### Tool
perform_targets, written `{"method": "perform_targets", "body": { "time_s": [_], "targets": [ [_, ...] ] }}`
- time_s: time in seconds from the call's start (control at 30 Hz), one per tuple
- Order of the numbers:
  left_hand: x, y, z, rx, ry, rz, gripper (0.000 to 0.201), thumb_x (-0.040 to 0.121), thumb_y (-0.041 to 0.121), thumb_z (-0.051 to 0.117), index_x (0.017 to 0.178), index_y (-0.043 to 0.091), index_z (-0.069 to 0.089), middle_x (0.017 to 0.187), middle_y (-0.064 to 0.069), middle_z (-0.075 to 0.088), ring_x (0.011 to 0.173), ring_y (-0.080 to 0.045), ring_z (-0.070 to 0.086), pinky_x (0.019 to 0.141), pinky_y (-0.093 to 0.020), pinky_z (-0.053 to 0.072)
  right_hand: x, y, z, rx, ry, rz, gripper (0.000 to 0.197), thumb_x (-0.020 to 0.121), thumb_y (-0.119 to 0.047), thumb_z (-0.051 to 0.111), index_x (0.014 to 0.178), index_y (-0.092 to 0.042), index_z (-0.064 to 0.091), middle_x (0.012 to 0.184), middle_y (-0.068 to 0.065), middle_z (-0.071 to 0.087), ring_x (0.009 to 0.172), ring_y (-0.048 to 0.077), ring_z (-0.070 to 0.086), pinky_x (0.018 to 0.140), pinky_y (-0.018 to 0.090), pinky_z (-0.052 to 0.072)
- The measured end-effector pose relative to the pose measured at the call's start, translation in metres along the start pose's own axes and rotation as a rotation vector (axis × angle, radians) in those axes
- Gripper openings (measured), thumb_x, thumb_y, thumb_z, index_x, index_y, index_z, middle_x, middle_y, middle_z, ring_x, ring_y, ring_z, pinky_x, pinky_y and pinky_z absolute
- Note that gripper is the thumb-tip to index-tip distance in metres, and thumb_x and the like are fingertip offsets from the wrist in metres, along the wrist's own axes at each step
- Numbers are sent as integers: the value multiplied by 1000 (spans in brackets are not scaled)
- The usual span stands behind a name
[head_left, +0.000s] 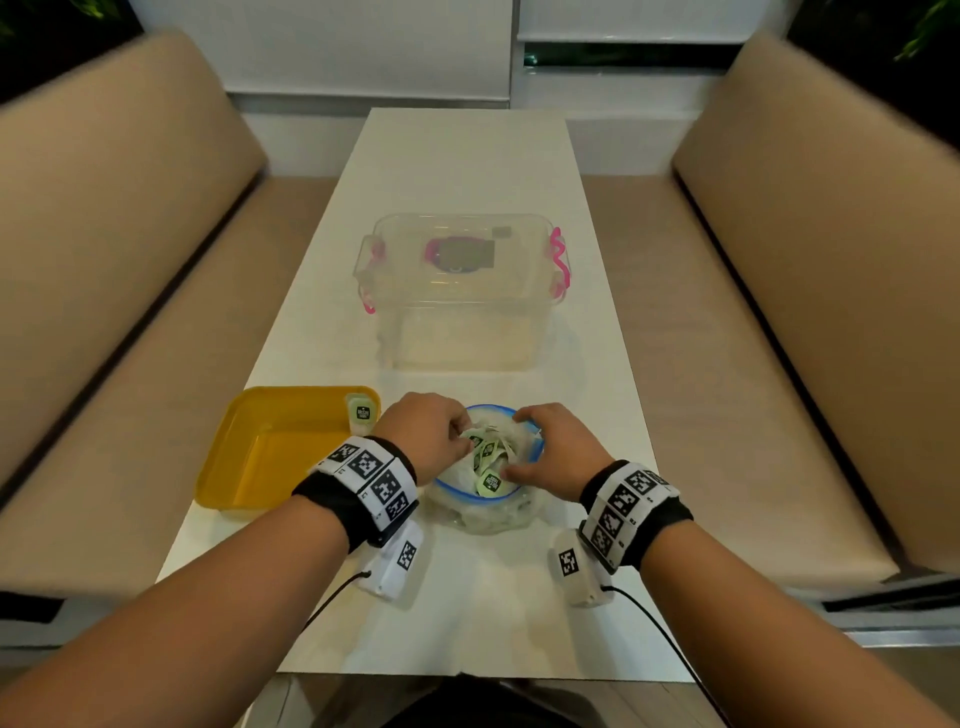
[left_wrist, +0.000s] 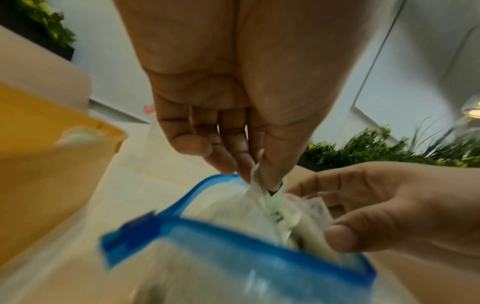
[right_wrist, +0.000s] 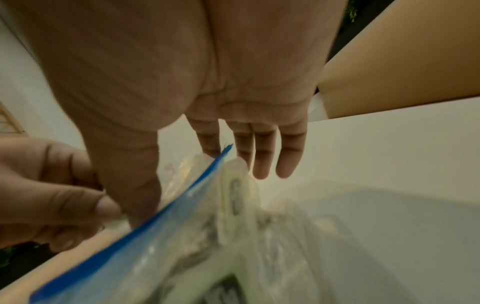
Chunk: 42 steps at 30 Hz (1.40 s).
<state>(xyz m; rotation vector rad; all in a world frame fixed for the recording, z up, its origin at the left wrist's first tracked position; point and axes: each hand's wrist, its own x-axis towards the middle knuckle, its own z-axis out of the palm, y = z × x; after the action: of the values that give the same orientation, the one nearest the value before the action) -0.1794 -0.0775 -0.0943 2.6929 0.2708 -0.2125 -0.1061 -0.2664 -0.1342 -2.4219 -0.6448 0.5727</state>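
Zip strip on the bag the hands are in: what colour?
Blue. The zip strip shows best in the left wrist view, along the bag's open mouth.

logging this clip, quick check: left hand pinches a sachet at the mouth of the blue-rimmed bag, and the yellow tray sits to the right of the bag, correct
Not quite. The yellow tray sits to the left of the bag, not the right; the head view shows it. The left hand does pinch a sachet at the bag's mouth.

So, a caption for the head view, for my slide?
Left hand pinches a green sachet in the blue-rimmed zip bag held by the right hand.
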Motion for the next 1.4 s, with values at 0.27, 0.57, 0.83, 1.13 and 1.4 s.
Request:
{"method": "perform_targets", "body": {
  "time_s": [0.27,0.57,0.83,1.13,1.4],
  "targets": [
    [-4,32,-26,-26,90,198,8,88,34,65,93,31,71,82,13,67,66,-1,53,68,-25,43,-8,-29,-24,207,97,-225,26,79,-26,77,102,-19,69,99,-5,70,88,7,61,82,28,49],
    [-7,32,18,286,-225,-92,41,86,49,64,63,15,57,67,-5,59,70,-22,58,62,-30,44,-9,-11,-6,67,-18,-12,18,83,-20,66,75,-14,50,72,3,56,67,20,51,59,30,41],
    [-6,32,31,215,-287,-103,27,77,45,72,77,19,65,77,1,66,78,-21,63,67,-30,49,-7,-10,-3,208,-58,56,29,69,-32,48,80,-6,47,84,12,70,79,32,65,72,46,56],
    [-8,26,-15,-11,-102,47,12,86,25,67,97,24,70,89,7,68,85,-15,62,77,-27,50,-7,-23,-7,276,-29,-50,9,90,-8,44,98,-14,43,68,-1,46,58,16,40,54,29,35],
    [-15,18,-55,-7,28,184,5,87,32,70,91,30,72,78,15,65,63,1,49,70,-27,44,-2,-54,-7,447,1,-220,11,81,-18,73,80,-12,64,62,-6,55,58,10,51,62,45,56]
  ]
}}
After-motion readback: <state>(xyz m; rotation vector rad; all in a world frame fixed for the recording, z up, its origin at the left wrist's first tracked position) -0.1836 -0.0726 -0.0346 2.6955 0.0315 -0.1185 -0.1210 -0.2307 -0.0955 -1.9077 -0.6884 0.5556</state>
